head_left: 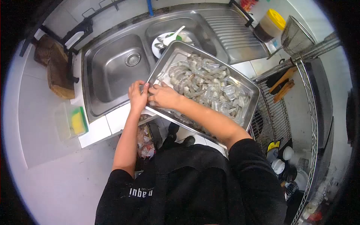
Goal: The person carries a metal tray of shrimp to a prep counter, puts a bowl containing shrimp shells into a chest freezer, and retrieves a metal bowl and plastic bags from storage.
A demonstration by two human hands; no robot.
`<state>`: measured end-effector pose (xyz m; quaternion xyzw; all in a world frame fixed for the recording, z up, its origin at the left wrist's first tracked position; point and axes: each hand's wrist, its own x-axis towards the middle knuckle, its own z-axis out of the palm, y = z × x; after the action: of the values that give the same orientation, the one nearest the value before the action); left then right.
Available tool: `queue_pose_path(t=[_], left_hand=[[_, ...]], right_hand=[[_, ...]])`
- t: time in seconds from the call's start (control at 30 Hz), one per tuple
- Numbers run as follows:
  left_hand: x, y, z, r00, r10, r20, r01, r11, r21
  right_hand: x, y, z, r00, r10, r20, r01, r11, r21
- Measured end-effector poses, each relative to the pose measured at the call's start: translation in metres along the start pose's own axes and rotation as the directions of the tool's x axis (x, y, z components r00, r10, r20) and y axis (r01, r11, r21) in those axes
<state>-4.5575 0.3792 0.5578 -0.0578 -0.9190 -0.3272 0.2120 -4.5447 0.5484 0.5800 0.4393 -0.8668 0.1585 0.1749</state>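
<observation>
A metal tray (249, 80) full of raw grey shrimp (210, 80) sits tilted across the front edge of the sink. My left hand (138, 96) is closed at the tray's left rim, its thumb against the metal. Just beside it, my right hand (165, 96) reaches over that rim into the left corner of the tray. Its fingers are bent and pressed together next to the shrimp; whatever they pinch is hidden beneath them. My right forearm crosses above the tray's near side and covers part of the heap.
Behind the tray is a double sink (108, 75), with a plate (157, 42) and spoons in the right basin. A plastic container (71, 122) with a sponge stands left. Right are a strainer (296, 35), a yellow-lidded jar (270, 25) and a wire rack (275, 112).
</observation>
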Motion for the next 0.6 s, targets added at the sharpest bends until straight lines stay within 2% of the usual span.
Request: queue_pose_path(t=[0.07, 0.1, 0.17, 0.23, 0.3, 0.33, 0.4, 0.43, 0.5, 0.53, 0.6], left_hand=[[-0.008, 0.006, 0.015, 1.0, -0.01, -0.001, 0.01, 1.0, 0.021], [-0.009, 0.009, 0.021, 1.0, -0.007, 0.011, 0.007, 1.0, 0.016], [-0.007, 0.011, 0.029, 0.999, -0.047, 0.002, 0.047, 0.999, -0.015], [-0.01, 0.006, 0.029, 0.999, -0.04, -0.015, 0.04, 0.999, -0.009], [-0.013, 0.011, 0.02, 1.0, -0.027, -0.014, 0.027, 1.0, -0.016], [-0.016, 0.014, 0.013, 0.999, -0.035, -0.016, 0.035, 0.999, -0.016], [-0.021, 0.022, 0.0, 0.978, 0.178, -0.112, -0.15, 0.964, 0.221], [-0.023, 0.026, -0.003, 0.977, 0.178, -0.115, -0.148, 0.963, 0.227], [-0.025, 0.036, -0.006, 0.937, 0.35, 0.001, -0.332, 0.888, 0.319], [-0.026, 0.041, -0.008, 0.937, 0.35, 0.0, -0.33, 0.886, 0.325], [-0.028, 0.047, -0.013, 0.82, 0.538, 0.198, -0.573, 0.768, 0.286]], right_hand=[[-0.026, 0.012, -0.012, 0.957, 0.069, 0.283, -0.089, 0.994, 0.061], [-0.037, 0.021, -0.023, 0.955, 0.08, 0.287, -0.102, 0.993, 0.06], [-0.058, 0.042, -0.052, 0.831, 0.243, 0.5, -0.21, 0.97, -0.122], [-0.083, 0.06, -0.076, 0.959, 0.183, 0.217, -0.242, 0.926, 0.288], [-0.105, 0.063, -0.103, 0.916, 0.291, 0.276, -0.319, 0.946, 0.059], [-0.112, 0.059, -0.102, 0.916, 0.286, 0.282, -0.314, 0.947, 0.062], [-0.127, 0.049, -0.094, 0.877, 0.317, 0.36, -0.326, 0.945, -0.038], [-0.134, 0.047, -0.09, 0.88, 0.312, 0.358, -0.322, 0.946, -0.034], [-0.143, 0.043, -0.087, 0.92, 0.319, 0.226, -0.324, 0.946, -0.019], [-0.146, 0.04, -0.089, 0.923, 0.314, 0.223, -0.319, 0.948, -0.016], [-0.149, 0.033, -0.095, 0.874, 0.395, 0.284, -0.402, 0.915, -0.037]])
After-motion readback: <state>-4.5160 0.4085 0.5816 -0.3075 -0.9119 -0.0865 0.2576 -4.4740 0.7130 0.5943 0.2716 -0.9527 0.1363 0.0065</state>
